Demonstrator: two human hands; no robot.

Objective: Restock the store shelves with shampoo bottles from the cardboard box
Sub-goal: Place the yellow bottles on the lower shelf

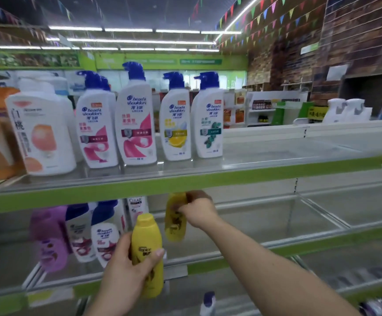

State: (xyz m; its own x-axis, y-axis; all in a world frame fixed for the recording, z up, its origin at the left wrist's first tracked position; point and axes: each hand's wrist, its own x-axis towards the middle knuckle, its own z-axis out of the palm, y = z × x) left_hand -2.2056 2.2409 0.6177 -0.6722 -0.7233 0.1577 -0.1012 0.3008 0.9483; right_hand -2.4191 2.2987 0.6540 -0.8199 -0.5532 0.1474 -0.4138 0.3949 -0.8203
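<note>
While the right hand (199, 209) grips the far yellow bottle (174, 226) to shelve it, the left hand (126, 270) clasps the near yellow bottle (147, 238), ready.

Bare right forearm (265, 254), bare left wrist (107, 299), left grip (126, 267) with short plain thumbnail, right grip (199, 210)

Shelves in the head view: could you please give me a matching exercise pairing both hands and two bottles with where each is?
Things:
1 left hand
2 right hand
3 purple bottle
4 lemon bottle

Places:
A on the top shelf
B grips the near yellow bottle, in front of the shelves
C grips the far yellow bottle, just under the top shelf's edge
D on the middle shelf, left of both hands

Pairs: 1-B; 2-C; 3-D; 4-A
</note>
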